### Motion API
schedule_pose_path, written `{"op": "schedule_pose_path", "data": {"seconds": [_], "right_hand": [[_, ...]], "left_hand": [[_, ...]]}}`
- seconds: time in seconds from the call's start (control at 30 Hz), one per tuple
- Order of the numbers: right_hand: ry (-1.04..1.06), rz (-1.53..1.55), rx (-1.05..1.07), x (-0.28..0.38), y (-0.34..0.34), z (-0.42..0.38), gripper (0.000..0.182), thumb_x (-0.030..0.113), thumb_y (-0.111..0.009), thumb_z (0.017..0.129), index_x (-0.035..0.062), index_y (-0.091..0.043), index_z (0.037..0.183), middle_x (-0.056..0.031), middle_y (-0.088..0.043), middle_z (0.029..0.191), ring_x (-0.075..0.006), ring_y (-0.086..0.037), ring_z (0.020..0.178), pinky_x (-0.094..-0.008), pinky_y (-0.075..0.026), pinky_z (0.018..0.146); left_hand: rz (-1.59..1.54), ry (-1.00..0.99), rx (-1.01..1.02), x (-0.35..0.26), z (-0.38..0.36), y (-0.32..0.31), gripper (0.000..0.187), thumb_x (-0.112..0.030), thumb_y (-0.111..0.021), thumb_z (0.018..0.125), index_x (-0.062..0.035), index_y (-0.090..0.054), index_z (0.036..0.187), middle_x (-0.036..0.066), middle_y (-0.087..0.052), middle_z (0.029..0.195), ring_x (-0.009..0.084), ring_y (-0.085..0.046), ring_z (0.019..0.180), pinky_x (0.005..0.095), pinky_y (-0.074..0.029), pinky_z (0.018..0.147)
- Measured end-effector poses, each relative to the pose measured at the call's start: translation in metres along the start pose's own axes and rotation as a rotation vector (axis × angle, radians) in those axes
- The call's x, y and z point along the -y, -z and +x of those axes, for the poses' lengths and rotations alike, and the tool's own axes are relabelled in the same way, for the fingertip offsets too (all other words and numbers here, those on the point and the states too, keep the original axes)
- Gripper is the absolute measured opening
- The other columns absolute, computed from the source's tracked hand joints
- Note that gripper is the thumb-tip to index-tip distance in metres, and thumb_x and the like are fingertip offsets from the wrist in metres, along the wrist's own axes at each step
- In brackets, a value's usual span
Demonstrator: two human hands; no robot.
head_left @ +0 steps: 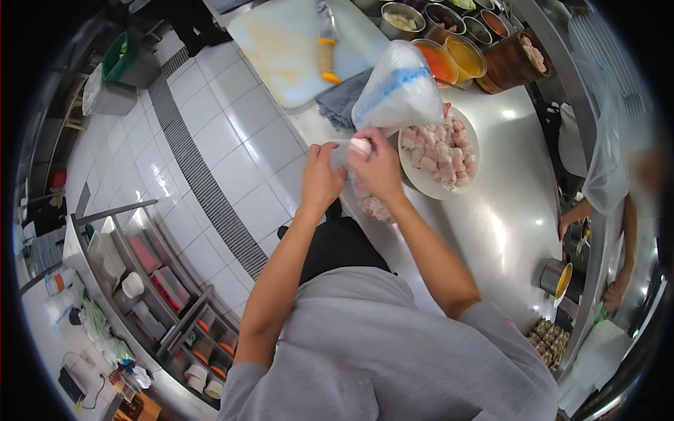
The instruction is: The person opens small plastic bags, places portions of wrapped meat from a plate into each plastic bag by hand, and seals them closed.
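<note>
My right hand [377,167] is closed around a small pale roll of meat [361,146]. Beside it, my left hand [321,178] pinches what looks like thin clear plastic stretched toward the right hand. Under my right wrist lies more pinkish raw meat [377,208], partly hidden by the forearm. Just right of my hands, an oval white plate [410,170] carries several rows of pink and white meat rolls [444,153]. A bulging white plastic bag with blue print [400,85] stands at the plate's far edge.
A white cutting board [281,49] holds a knife with a yellow-ended handle [327,59]. A grey cloth [344,98] touches the board. Metal bowls of ingredients [401,19] and orange and yellow liquids [465,57] line the back. Another person's arm [627,245] shows at right.
</note>
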State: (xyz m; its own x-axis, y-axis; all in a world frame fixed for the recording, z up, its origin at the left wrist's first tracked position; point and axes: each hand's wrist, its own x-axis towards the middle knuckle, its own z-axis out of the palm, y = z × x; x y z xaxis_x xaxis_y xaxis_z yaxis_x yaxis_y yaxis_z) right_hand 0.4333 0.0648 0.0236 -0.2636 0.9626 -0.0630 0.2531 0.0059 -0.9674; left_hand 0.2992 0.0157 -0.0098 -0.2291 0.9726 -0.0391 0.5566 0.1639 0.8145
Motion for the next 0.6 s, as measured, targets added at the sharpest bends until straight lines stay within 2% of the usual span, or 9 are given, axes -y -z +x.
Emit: {"op": "schedule_pose_path", "data": {"seconds": [0.03,0.07,0.13,0.17,0.2,0.27,0.37,0.6], "right_hand": [[0.134,-0.314,-0.048,0.001,-0.011,0.002,0.032,0.015,-0.068,0.081,0.0075,-0.06,0.112,-0.0117,-0.062,0.108,-0.0288,-0.065,0.091,-0.0387,-0.054,0.079],[0.139,-0.312,-0.039,-0.003,-0.022,0.003,0.032,0.015,-0.068,0.081,0.0075,-0.06,0.112,-0.0117,-0.062,0.108,-0.0288,-0.065,0.091,-0.0387,-0.054,0.079],[0.25,-0.457,0.051,-0.019,-0.04,0.005,0.035,0.014,-0.068,0.08,0.0068,-0.061,0.113,-0.0155,-0.061,0.11,-0.0371,-0.064,0.093,-0.0443,-0.053,0.083],[0.177,-0.463,0.132,-0.026,-0.042,0.009,0.039,0.016,-0.069,0.079,0.0074,-0.061,0.116,-0.0172,-0.061,0.111,-0.0419,-0.062,0.099,-0.0472,-0.051,0.086],[0.18,-0.461,0.142,-0.033,-0.043,0.015,0.039,0.016,-0.069,0.079,0.0074,-0.061,0.116,-0.0172,-0.061,0.111,-0.0419,-0.062,0.099,-0.0472,-0.051,0.086],[0.07,-0.624,0.383,-0.044,-0.043,0.026,0.042,0.017,-0.067,0.08,0.0074,-0.061,0.12,-0.0191,-0.06,0.112,-0.0431,-0.061,0.104,-0.0466,-0.051,0.089],[0.116,-0.599,0.393,-0.041,-0.041,0.029,0.041,0.016,-0.067,0.08,0.0069,-0.061,0.12,-0.0191,-0.058,0.119,-0.041,-0.06,0.108,-0.0467,-0.051,0.092],[0.143,-0.471,0.506,-0.055,-0.03,0.042,0.045,0.013,-0.065,0.082,0.0056,-0.06,0.126,-0.0202,-0.057,0.129,-0.0418,-0.058,0.115,-0.0422,-0.049,0.096]], "left_hand": [[-0.015,-0.001,-0.012,0.006,0.0,-0.001,0.046,-0.008,-0.067,0.082,-0.0072,-0.057,0.127,0.018,-0.055,0.114,0.0424,-0.06,0.101,0.0481,-0.051,0.085],[-0.014,0.004,-0.021,0.012,0.001,-0.002,0.046,-0.008,-0.067,0.082,-0.0072,-0.057,0.127,0.018,-0.055,0.114,0.0424,-0.06,0.101,0.0481,-0.051,0.085],[-0.099,0.043,-0.01,0.03,0.005,-0.007,0.047,-0.007,-0.067,0.082,-0.0071,-0.057,0.127,0.019,-0.054,0.116,0.0428,-0.059,0.105,0.0476,-0.05,0.088],[-0.096,0.051,-0.018,0.04,0.003,-0.009,0.047,-0.007,-0.067,0.082,-0.0071,-0.057,0.127,0.019,-0.054,0.116,0.0428,-0.059,0.105,0.0476,-0.05,0.088],[-0.081,0.029,-0.013,0.05,0.001,-0.013,0.048,-0.008,-0.068,0.081,-0.0071,-0.056,0.128,0.02,-0.054,0.117,0.043,-0.059,0.104,0.0472,-0.05,0.088],[-0.068,0.007,-0.007,0.057,-0.001,-0.013,0.05,-0.008,-0.069,0.081,-0.007,-0.056,0.129,0.02,-0.053,0.117,0.0431,-0.059,0.103,0.0467,-0.05,0.089],[-0.127,0.037,-0.024,0.057,0.001,-0.017,0.053,-0.009,-0.069,0.08,-0.0068,-0.054,0.131,0.023,-0.051,0.121,0.045,-0.059,0.104,0.0468,-0.051,0.09],[-0.091,0.102,0.017,0.049,0.004,-0.014,0.063,-0.011,-0.075,0.077,-0.0077,-0.051,0.134,0.027,-0.044,0.133,0.0492,-0.057,0.113,0.0491,-0.051,0.093]]}}
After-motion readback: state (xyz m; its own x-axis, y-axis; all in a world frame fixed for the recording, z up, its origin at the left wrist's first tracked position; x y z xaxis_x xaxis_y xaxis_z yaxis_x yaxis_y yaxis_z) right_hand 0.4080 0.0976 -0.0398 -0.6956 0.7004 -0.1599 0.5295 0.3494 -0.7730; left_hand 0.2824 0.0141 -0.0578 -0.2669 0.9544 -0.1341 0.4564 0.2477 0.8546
